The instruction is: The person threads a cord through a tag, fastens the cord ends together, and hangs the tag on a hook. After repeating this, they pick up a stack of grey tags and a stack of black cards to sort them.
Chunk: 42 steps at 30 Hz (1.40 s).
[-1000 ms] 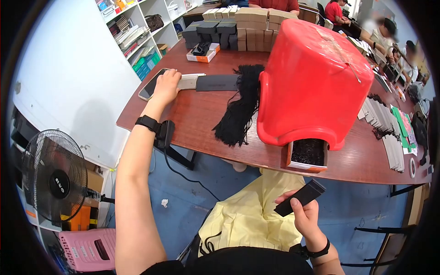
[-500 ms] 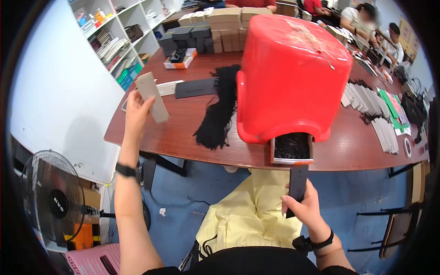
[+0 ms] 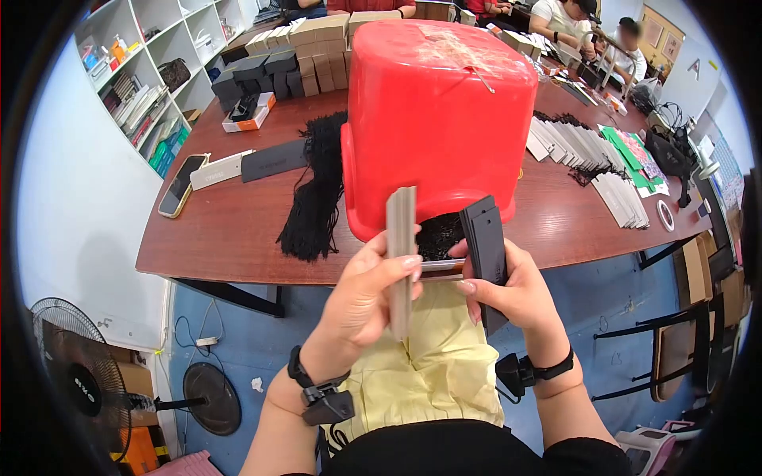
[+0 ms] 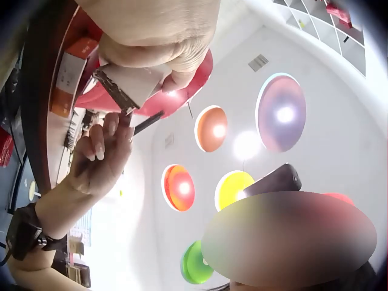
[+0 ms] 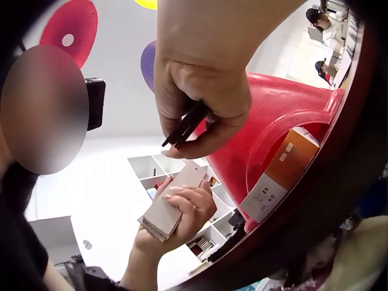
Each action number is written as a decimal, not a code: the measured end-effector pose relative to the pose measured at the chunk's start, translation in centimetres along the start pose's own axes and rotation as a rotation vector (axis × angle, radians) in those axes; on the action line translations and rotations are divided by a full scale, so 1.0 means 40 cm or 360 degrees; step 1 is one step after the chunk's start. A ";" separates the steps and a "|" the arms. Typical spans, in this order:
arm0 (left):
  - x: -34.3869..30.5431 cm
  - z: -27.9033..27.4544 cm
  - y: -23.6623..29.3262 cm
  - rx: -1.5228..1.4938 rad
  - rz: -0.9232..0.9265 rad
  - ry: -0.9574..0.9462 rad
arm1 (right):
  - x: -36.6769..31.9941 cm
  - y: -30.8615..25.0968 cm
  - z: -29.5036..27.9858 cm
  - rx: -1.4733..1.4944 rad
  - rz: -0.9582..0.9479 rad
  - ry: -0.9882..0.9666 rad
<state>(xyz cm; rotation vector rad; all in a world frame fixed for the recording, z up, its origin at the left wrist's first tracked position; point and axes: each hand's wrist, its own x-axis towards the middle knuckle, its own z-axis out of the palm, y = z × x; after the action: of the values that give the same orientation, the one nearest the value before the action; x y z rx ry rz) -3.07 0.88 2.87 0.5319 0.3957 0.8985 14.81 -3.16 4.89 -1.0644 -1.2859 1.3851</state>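
My left hand [image 3: 365, 293] grips a thick stack of beige card tags [image 3: 400, 218], upright with its edge toward the head view. Facing it, my right hand [image 3: 520, 289] holds a few black card tags [image 3: 484, 234], slightly fanned, between thumb and fingers. A small gap separates the two stacks. In the right wrist view the beige stack [image 5: 176, 203] shows a flat face with a small hole near one end. Behind the hands, a small box [image 3: 444, 267] of black strands sits under the arched opening of a red plastic stool [image 3: 440, 119].
Black cords [image 3: 313, 190] lie left of the stool, beside a black tag [image 3: 274, 160], a beige tag [image 3: 218, 170] and a phone [image 3: 182, 186]. Corded beige tags [image 3: 575, 143] spread to the right. Card stacks [image 3: 321, 47] stand at the back. A fan [image 3: 79, 381] is at floor left.
My left hand has picked up the beige tags from beside the phone and brought them right, in front of the stool. My right hand has risen with the black tags.
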 end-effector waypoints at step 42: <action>0.064 0.083 0.010 0.0571 0.0678 0.0095 | 0.092 -0.101 -0.010 0.0139 -0.0726 0.0548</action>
<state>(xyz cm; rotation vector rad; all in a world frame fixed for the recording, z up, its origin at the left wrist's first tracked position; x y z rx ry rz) -0.11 2.30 5.51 0.9441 0.5124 1.2646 14.79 0.59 8.87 -0.8385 -1.1130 0.8633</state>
